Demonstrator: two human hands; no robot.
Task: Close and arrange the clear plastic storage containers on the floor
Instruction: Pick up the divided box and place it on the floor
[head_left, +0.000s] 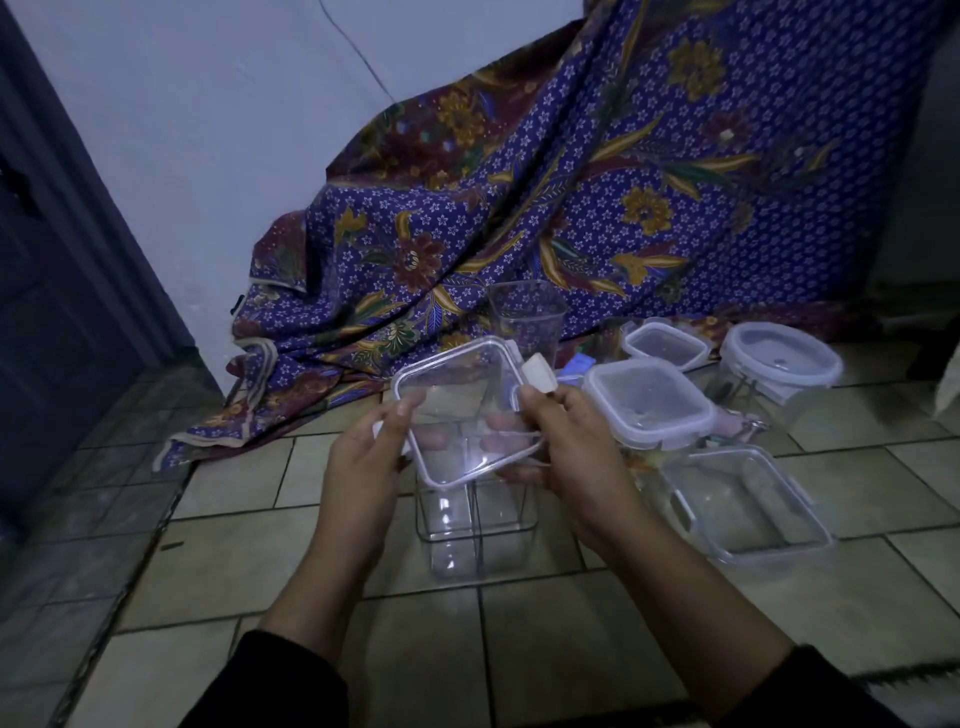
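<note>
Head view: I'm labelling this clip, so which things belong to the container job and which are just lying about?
Job: lid, gripped by left hand and right hand; tall container open beneath it; second container open behind; square box, small box, round tub, flat box at right.
Lying about: patterned cloth; door; wall cable.

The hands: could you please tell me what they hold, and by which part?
A clear lid: left hand grips its left edge, right hand its right edge.
</note>
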